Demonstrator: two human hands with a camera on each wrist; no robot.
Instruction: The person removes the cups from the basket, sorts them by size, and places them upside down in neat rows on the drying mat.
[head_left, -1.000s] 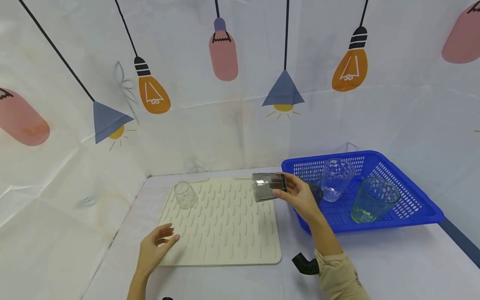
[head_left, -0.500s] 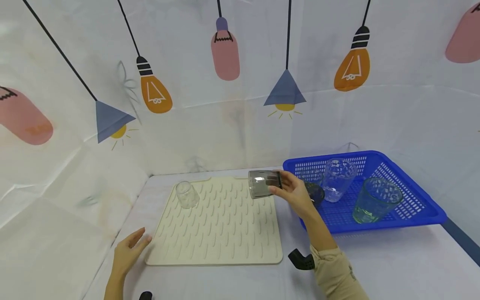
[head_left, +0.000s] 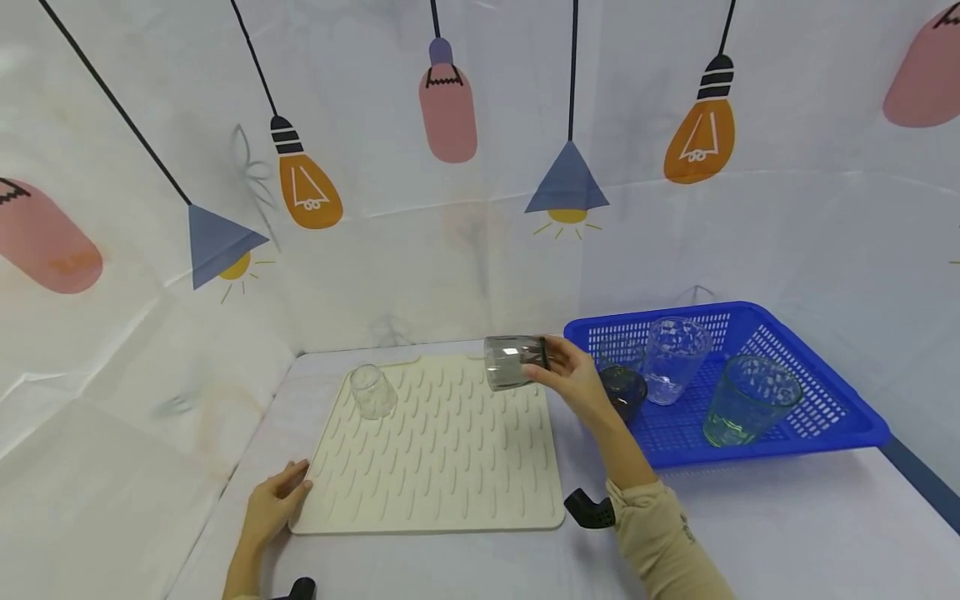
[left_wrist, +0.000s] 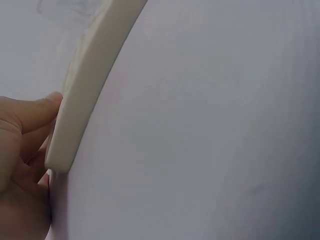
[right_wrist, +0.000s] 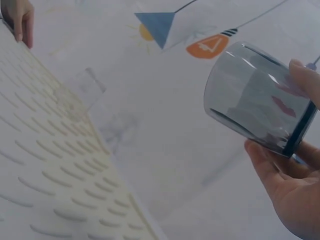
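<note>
My right hand (head_left: 573,379) holds a grey tinted drinking glass (head_left: 504,363) on its side, raised over the back right part of the cream drying mat (head_left: 442,467). In the right wrist view, the thumb lies on the upper side of the glass (right_wrist: 255,97) and the fingers are under it, at its dark-banded end. My left hand (head_left: 273,504) grips the mat's left edge by the front corner; the left wrist view has the thumb tip at the mat's edge (left_wrist: 85,95), fingers partly hidden behind. A clear glass (head_left: 372,392) rests on the mat's back left.
At the right stands a blue plastic basket (head_left: 847,417) holding a dark glass (head_left: 625,390), a clear patterned glass (head_left: 675,358) and a greenish glass (head_left: 750,400). A white sheet printed with lamps (head_left: 420,267) hangs behind the white table (head_left: 450,567).
My right hand has carried the grey glass leftward and slightly up, away from the basket. My left hand has moved down and left from above the mat and now grips its edge.
</note>
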